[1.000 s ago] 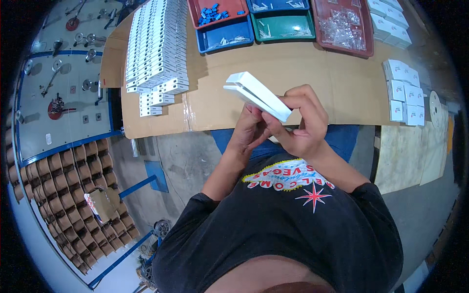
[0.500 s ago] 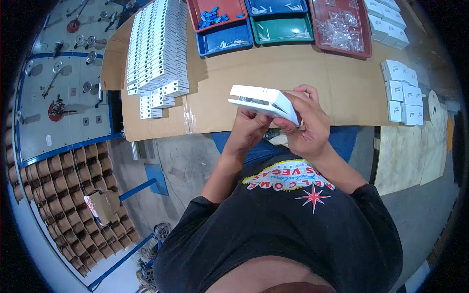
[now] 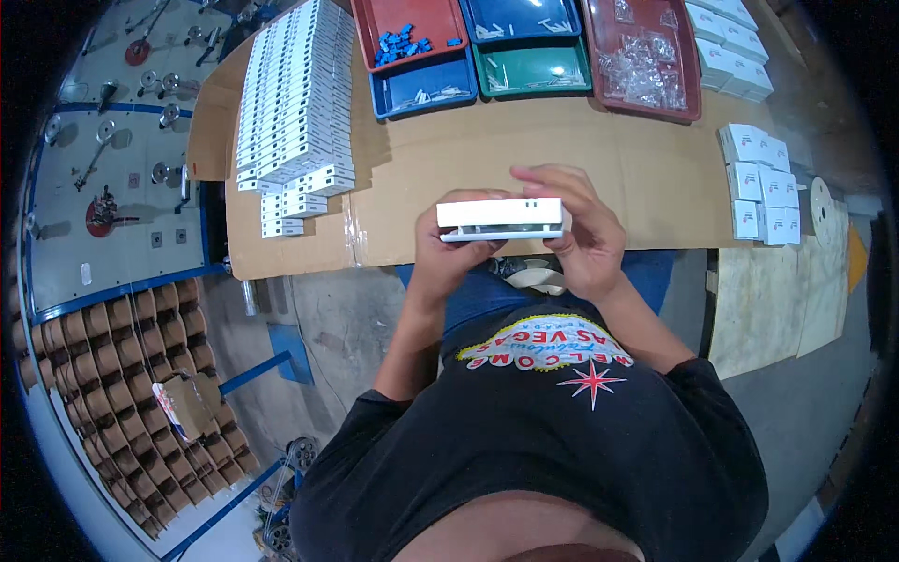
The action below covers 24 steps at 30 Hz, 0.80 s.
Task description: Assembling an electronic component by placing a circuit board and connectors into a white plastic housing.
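A white rectangular plastic case [image 3: 499,213] is held level above the table's near edge. Its long side faces me, with a dark gap between the upper shell and the thin lower plate; what lies inside is too dark to make out. My left hand [image 3: 438,255] grips the left end, thumb underneath and fingers over the far side. At the right end, my right hand [image 3: 592,245] has its thumb against the lower corner, while its fingers reach loosely above and behind the case. The far side of the case is hidden.
Stacked white units [image 3: 295,103] stand at the table's left. Along the back are a red tray [image 3: 379,14] of blue parts, blue and green trays of white pieces, and a dark red tray [image 3: 646,110] of clear parts. White boxes [image 3: 763,178] sit at right.
The case has turned from a slant to level, its long side now squarely toward me. My left hand has moved to its left end; my right fingers have loosened and spread.
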Each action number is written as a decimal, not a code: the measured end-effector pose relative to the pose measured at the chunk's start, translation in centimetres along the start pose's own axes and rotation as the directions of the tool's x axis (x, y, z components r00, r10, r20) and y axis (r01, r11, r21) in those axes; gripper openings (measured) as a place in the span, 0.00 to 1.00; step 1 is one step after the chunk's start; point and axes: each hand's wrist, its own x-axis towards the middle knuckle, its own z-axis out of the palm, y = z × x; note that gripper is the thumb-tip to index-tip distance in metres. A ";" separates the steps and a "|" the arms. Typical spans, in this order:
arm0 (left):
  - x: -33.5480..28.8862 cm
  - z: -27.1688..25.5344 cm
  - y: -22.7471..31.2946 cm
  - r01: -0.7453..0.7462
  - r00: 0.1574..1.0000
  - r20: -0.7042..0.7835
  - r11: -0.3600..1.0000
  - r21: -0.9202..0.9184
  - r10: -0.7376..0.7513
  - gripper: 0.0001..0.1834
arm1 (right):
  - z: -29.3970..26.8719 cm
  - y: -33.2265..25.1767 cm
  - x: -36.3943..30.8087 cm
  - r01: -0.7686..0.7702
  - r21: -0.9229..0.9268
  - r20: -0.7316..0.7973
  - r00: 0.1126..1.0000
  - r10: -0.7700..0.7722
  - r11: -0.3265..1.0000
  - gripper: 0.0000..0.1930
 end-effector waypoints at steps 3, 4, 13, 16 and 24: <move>0.7 1.6 2.8 -0.103 0.983 0.158 0.993 0.051 0.094 0.26 | -0.3 0.2 -0.2 -0.058 0.086 0.044 0.998 0.054 0.995 0.23; 0.6 1.2 2.8 -0.104 0.984 0.150 0.993 0.047 0.096 0.26 | -0.4 0.3 -0.3 -0.091 0.127 0.062 0.995 0.083 0.988 0.23; 0.2 1.0 2.3 -0.149 0.974 0.213 0.929 0.338 0.078 0.23 | -1.4 -0.9 -0.3 -0.121 0.195 0.027 0.993 0.118 0.973 0.24; -0.1 0.8 1.8 -0.145 0.981 0.173 0.919 0.366 0.086 0.24 | -1.4 -0.9 -0.5 -0.102 0.131 0.001 0.995 0.103 0.986 0.23; -0.2 1.1 1.6 -0.134 0.982 0.171 0.921 0.366 0.075 0.25 | -0.6 -0.6 -0.5 0.027 0.037 -0.095 0.995 -0.023 0.999 0.23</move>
